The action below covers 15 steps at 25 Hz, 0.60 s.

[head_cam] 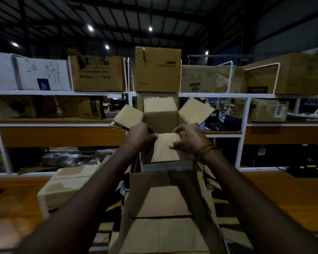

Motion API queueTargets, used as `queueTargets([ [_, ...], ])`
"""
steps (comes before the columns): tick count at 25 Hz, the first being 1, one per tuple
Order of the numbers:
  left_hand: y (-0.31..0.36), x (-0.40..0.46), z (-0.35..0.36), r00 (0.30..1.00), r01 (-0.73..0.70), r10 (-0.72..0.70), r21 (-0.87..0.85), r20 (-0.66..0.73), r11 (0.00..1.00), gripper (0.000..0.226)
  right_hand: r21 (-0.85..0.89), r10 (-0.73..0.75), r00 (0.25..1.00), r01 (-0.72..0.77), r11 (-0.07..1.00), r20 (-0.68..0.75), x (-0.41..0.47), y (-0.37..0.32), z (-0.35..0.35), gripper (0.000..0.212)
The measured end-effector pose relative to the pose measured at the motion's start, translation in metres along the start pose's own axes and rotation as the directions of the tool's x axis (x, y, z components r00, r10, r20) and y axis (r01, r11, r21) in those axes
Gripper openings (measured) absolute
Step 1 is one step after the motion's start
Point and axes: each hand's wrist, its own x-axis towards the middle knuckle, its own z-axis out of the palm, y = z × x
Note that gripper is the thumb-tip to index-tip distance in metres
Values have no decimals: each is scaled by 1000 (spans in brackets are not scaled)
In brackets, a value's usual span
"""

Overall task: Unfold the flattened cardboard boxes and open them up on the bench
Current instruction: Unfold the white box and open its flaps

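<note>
Nearest, a large opened carton (165, 208) stands on the tabletop (283, 198), a taped box (66, 187) to its left. Above it the left hand (140, 137) is closed on the near rim of a small raised box (161, 116), flaps splayed; the right hand (188, 138) pinches its near flap (164, 149), thumb on top. Behind, the shelf (59, 92) looks dim.
</note>
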Motion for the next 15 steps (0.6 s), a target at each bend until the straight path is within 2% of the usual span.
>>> queueTargets([
  [3, -26, 2, 29, 993, 60, -62, 18, 98, 998, 15, 11, 37, 992, -39, 999, 121, -1, 19, 33, 59],
  [6, -48, -6, 59, 973, 100, -124, 128, 195, 987, 16, 4, 69, 978, -71, 997, 197, -11, 38, 64, 59],
  [8, -57, -7, 69, 976, 101, -132, 172, 176, 980, 18, -3, 71, 978, -72, 997, 197, -14, 44, 75, 58],
  [10, -61, -4, 69, 981, 97, -119, 147, 154, 984, 18, -1, 62, 980, -62, 998, 188, -9, 43, 77, 58],
  [15, -69, -12, 70, 977, 86, -123, 207, 173, 975, 20, 21, 64, 975, -70, 997, 212, -17, 42, 87, 59],
])
